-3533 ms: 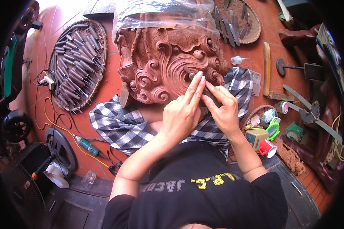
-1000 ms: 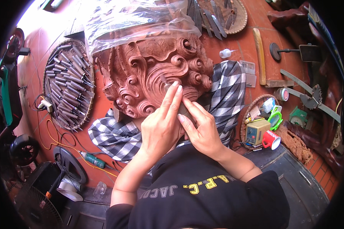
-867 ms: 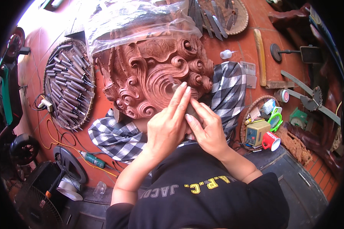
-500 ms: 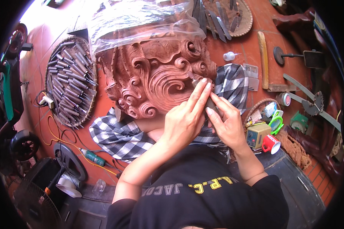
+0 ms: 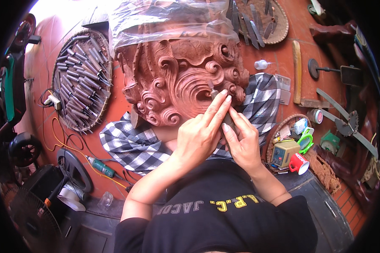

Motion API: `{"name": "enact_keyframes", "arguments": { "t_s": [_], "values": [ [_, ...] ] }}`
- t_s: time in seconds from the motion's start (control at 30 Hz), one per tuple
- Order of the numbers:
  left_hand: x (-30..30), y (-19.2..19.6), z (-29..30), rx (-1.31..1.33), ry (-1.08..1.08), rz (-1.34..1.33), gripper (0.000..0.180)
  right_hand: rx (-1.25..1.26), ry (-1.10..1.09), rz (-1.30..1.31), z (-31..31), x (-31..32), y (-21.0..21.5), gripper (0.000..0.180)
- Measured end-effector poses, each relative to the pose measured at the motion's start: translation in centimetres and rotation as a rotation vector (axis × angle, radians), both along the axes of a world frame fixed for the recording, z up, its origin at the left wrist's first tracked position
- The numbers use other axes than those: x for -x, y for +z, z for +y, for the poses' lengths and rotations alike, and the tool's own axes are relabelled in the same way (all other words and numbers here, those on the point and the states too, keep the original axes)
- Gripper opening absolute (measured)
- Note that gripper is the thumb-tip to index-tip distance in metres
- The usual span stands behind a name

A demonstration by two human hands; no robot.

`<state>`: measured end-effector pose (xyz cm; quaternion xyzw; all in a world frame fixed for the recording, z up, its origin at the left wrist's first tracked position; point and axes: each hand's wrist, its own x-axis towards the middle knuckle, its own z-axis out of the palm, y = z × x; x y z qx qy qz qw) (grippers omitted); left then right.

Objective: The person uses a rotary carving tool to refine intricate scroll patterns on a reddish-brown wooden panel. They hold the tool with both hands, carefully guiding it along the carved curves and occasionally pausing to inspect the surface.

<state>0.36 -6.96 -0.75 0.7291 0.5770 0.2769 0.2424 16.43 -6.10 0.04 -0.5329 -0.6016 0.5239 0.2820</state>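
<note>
A reddish-brown wood carving [image 5: 190, 84] with swirls and curled scrolls lies in front of me, its far part under clear plastic sheeting [image 5: 173, 21]. Both my hands hold a slim, dark rotary tool [image 5: 214, 90], whose small brownish tip touches or hovers just over the central swirl. My left hand [image 5: 200, 135] is closed on it, with two fingers stretched along its front. From the other side, my right hand [image 5: 242, 143] grips the body with thumb and fingers. The palms hide most of the tool. Black-and-white checked cloth [image 5: 133, 147] covers my legs at the carving's near edge.
At left, a round basket [image 5: 110, 84] holds many chisels, with a green power tool [image 5: 100, 167] and orange cord nearby. Flat blades lie in another basket [image 5: 286, 25] at far right. A beige control box [image 5: 284, 152] and red mug [image 5: 299, 163] stand at right.
The whole view has shifted, the carving now sitting slightly farther right and higher. Against the carving, my hands and the tool tip have moved a little left, toward the swirl's hollow.
</note>
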Motion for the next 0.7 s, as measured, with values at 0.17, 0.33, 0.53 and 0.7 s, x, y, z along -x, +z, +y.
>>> {"name": "enact_keyframes", "arguments": {
  "t_s": [0.17,0.33,0.53,0.7],
  "values": [
    [0.7,-0.4,-0.7,-0.033,0.039,0.01,0.072,-0.017,0.018,0.001,-0.1,1.1,0.1,0.043],
    [1.0,-0.3,-1.4,-0.021,0.066,0.024,0.071,-0.051,0.048,0.026,-0.3,1.2,-0.6,0.042],
    [0.4,-0.1,-0.6,-0.001,0.009,0.039,0.071,-0.162,-0.039,0.011,-0.7,0.8,-1.6,0.042],
    [0.7,-0.3,-0.7,-0.003,0.022,0.064,0.072,-0.137,0.009,0.026,-0.2,0.9,-1.7,0.045]
  ]
}}
